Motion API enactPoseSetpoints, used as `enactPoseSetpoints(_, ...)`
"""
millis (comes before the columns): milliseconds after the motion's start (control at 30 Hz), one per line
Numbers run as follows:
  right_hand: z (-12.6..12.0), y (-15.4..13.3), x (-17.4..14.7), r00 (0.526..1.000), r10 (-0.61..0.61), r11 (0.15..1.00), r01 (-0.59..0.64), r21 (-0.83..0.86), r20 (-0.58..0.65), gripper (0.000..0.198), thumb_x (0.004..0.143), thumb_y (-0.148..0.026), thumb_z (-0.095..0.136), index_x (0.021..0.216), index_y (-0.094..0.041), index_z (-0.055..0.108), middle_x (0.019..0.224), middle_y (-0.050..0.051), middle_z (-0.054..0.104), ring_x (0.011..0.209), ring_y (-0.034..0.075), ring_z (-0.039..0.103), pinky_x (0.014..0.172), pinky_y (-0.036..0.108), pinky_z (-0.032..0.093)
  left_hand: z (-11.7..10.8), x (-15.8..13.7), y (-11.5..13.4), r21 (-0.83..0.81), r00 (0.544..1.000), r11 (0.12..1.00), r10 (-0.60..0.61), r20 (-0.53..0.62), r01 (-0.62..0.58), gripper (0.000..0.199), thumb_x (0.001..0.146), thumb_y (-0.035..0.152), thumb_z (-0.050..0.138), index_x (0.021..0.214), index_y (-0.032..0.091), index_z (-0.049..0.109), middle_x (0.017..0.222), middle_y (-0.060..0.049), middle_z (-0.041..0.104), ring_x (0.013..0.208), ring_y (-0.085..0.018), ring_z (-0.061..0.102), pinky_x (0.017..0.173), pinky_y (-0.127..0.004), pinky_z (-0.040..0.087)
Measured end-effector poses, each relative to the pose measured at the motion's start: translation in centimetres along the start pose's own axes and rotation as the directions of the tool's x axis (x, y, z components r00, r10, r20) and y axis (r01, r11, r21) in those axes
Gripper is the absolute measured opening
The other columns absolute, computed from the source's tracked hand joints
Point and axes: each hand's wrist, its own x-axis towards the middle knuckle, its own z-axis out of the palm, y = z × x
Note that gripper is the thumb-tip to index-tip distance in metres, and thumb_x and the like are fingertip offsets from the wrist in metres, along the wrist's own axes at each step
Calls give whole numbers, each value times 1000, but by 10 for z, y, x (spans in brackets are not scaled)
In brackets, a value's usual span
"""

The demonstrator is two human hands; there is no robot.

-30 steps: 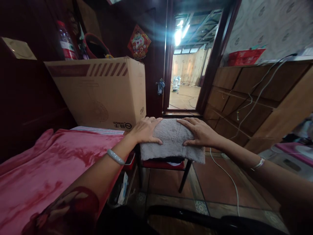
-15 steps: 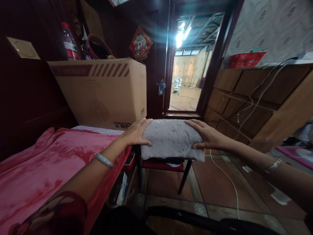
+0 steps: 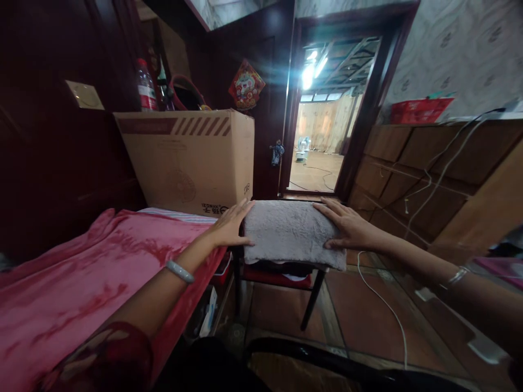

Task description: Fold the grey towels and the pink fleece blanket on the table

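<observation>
A grey fluffy cloth (image 3: 286, 234), folded into a thick rectangle, lies on a dark-legged chair or stool (image 3: 314, 299) in front of me. My left hand (image 3: 231, 226) is at its left edge, fingers stretched along the side and thumb spread toward the front. At the opposite edge, my right hand (image 3: 353, 230) rests against the cloth with its fingers spread and its thumb tip touching the surface. Neither hand is closed around the cloth. Beneath it, dark and red items show on the seat, partly hidden.
Left of the chair is a bed with a pink blanket (image 3: 81, 272), and a large cardboard box (image 3: 188, 163) stands on it. A white cable (image 3: 384, 291) runs over the tiled floor at right. Wooden drawers (image 3: 433, 147) line the right wall. A black curved bar (image 3: 302, 351) crosses the foreground.
The view has shifted a little, so the scene sits slightly further right. My left hand's fingers have drawn slightly outward to the cloth's edge. The cloth stays in place on the chair.
</observation>
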Motion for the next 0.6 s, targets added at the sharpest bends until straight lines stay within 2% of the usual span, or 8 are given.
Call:
enactPoseSetpoints(100, -8, -36, 6, 994, -98, 993, 94, -69, -48, 94, 88, -51, 69, 165, -31, 18, 171, 12, 14, 155, 42, 15, 119, 68, 26, 4, -44, -5, -10, 999, 999, -47, 11, 48, 120, 73, 59, 82, 165, 21, 15, 171, -18, 18, 157, -36, 20, 126, -51, 25)
enactPoseSetpoints(167, -7, -73, 13, 975, -204, 979, 201, -41, -86, 77, 95, -40, 61, 163, -30, 27, 170, 11, 18, 155, 38, 17, 119, 64, 29, 11, -84, -9, -8, 992, 992, -122, 40, 123, 106, 80, 56, 76, 164, 21, 22, 170, -18, 22, 156, -35, 23, 126, -52, 27)
enactPoseSetpoints(267, 2, -141, 25, 907, -417, 897, 420, 137, -51, 52, 100, -31, 52, 151, -27, 49, 161, 13, 39, 143, 34, 42, 113, 56, 43, 20, -157, -13, 41, 952, 957, -289, 96, 287, 83, 85, 45, 72, 157, 20, 39, 164, -17, 37, 152, -34, 34, 124, -53, 30)
enactPoseSetpoints(367, 9, -211, 36, 795, -606, 705, 561, 435, -44, 32, 103, -29, 48, 129, -23, 66, 131, 13, 64, 115, 25, 63, 99, 42, 54, 16, -239, -7, 112, 880, 880, -469, 69, 461, 61, 88, 36, 69, 146, 20, 54, 153, -15, 53, 144, -31, 46, 122, -50, 35)
enactPoseSetpoints(467, -1, -275, 42, 753, -633, 445, 543, 712, -178, 27, 106, -28, 42, 105, -23, 69, 101, 9, 68, 91, 18, 66, 81, 31, 57, -3, -320, 12, 188, 758, 744, -652, -8, 641, 47, 89, 31, 65, 135, 19, 63, 142, -16, 61, 136, -31, 53, 118, -49, 41)
enactPoseSetpoints(533, -15, -306, 39, 734, -618, 244, 518, 820, -280, 24, 105, -34, 45, 97, -26, 66, 92, 6, 67, 84, 19, 65, 73, 32, 58, -20, -372, 30, 230, 642, 616, -765, -54, 753, 45, 88, 29, 65, 132, 20, 65, 139, -16, 63, 134, -31, 55, 116, -48, 42)
enactPoseSetpoints(600, -27, -324, 29, 673, -645, 83, 532, 842, -362, 19, 103, -42, 50, 99, -31, 65, 91, 5, 67, 85, 23, 66, 71, 37, 59, -37, -421, 53, 260, 499, 460, -860, -109, 849, 45, 87, 28, 66, 131, 21, 65, 139, -16, 62, 134, -32, 55, 115, -49, 42)
